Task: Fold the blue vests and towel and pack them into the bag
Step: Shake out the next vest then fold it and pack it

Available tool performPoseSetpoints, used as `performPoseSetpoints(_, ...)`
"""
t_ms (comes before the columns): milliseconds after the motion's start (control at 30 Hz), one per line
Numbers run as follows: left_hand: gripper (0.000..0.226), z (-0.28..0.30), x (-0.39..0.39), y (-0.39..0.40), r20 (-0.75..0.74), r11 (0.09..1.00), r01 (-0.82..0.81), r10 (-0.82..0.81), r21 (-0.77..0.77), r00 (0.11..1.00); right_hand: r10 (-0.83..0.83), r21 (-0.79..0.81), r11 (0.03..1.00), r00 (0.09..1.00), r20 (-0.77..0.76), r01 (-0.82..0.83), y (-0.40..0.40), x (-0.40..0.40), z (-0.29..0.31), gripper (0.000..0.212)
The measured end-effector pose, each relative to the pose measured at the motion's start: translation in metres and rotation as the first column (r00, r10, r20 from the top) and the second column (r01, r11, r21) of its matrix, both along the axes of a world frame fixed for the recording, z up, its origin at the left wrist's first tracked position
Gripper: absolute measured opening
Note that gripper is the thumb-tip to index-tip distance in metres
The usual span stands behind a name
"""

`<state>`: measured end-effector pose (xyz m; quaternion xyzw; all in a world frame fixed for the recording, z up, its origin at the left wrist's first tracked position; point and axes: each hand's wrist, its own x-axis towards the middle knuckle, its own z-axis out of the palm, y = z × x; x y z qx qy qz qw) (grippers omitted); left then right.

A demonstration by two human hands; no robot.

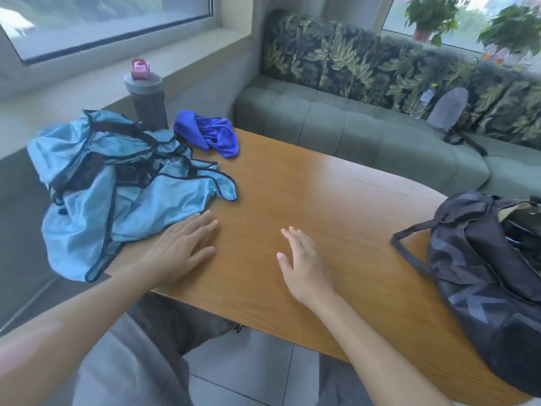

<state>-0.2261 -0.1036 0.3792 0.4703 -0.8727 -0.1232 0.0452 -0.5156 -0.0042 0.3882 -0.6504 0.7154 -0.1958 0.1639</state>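
Observation:
A crumpled heap of light blue vests point(117, 189) with dark trim lies on the left end of the wooden table point(336, 206), partly hanging over its edge. A bunched royal-blue towel point(213, 133) sits behind the heap. A dark bag point(494, 259) stands open at the table's right end. My left hand point(184, 247) lies flat on the table, fingers spread, its side touching the vests' near edge. My right hand point(304, 262) hovers open over the bare wood, holding nothing.
A grey bottle with a pink lid point(146, 95) stands behind the vests by the window sill. A green sofa point(366, 124) with leaf-print cushions runs behind the table, with a grey pouch point(448, 109) and a water bottle on it. My knees are under the near table edge.

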Motion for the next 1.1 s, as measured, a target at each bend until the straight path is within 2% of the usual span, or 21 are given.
performPoseSetpoints(100,0.072,-0.014,-0.001,0.003,-0.042,0.999,-0.038,0.037,-0.018,0.998,0.020,0.039,0.999,0.998,-0.057,-0.017,-0.006,0.008,-0.013,0.055)
performPoseSetpoints(200,0.073,-0.017,-0.002,0.002,-0.074,0.998,-0.056,0.053,-0.037,0.996,-0.010,-0.018,1.000,0.988,-0.151,0.007,-0.005,0.014,-0.029,0.052)
performPoseSetpoints(333,0.071,-0.021,-0.002,0.001,-0.092,0.996,-0.068,0.062,-0.062,0.994,-0.047,-0.085,0.996,0.984,-0.173,0.033,-0.006,0.015,-0.038,0.049)
performPoseSetpoints(533,0.071,-0.024,-0.001,0.001,-0.100,0.994,-0.066,0.058,-0.084,0.993,-0.205,-0.144,0.974,0.950,-0.237,0.174,-0.038,0.038,-0.040,0.046)
performPoseSetpoints(600,0.071,-0.025,0.000,0.001,-0.102,0.993,-0.070,0.060,-0.095,0.993,-0.167,-0.090,0.985,0.961,-0.220,0.150,-0.061,0.052,-0.036,0.050)
performPoseSetpoints(667,0.069,-0.026,0.000,0.001,-0.094,0.992,-0.070,0.060,-0.107,0.994,-0.070,-0.084,0.995,0.975,-0.210,0.053,-0.086,0.061,-0.029,0.056)
performPoseSetpoints(767,0.068,-0.028,-0.001,0.001,-0.097,0.990,-0.070,0.058,-0.126,0.994,0.183,-0.133,0.966,0.952,-0.244,-0.220,-0.131,0.074,-0.019,0.064)
performPoseSetpoints(867,0.068,-0.029,-0.001,0.001,-0.100,0.988,-0.072,0.058,-0.140,0.993,0.403,-0.088,0.900,0.891,-0.208,-0.428,-0.167,0.092,-0.020,0.059)
performPoseSetpoints(967,0.067,-0.027,-0.002,0.002,-0.108,0.986,-0.077,0.061,-0.150,0.992,0.421,-0.104,0.894,0.897,-0.131,-0.435,-0.181,0.101,-0.028,0.043)
performPoseSetpoints(1100,0.075,-0.023,-0.003,0.007,-0.134,0.972,-0.133,0.109,-0.191,0.985,0.341,-0.106,0.932,0.937,-0.071,-0.347,-0.174,0.095,-0.030,0.041)
